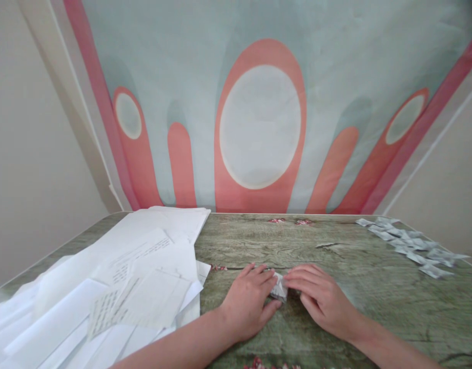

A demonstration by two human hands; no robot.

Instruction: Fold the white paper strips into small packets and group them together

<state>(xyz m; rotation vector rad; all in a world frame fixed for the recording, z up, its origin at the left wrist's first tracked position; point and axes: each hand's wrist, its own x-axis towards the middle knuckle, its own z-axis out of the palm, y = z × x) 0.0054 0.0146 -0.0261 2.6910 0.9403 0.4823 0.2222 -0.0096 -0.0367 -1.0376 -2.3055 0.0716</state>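
A small folded piece of white paper [280,289] lies on the wood-grain table in front of me. My left hand [251,300] is closed on its left side, the thumb below and the fingertips above. From the right, my right hand [322,294] pinches the paper's upper right edge with bent fingers; its thumb is tucked partly under them. The paper's ends are partly hidden by my fingers, and I cannot make out its full shape.
Loose white sheets and cut strips [143,297], some printed, cover the table's left side. Several small folded paper pieces [412,243] lie in a cluster at the far right. The wood-grain table [243,236] meets a wall hanging [259,200] with coral shapes at the back.
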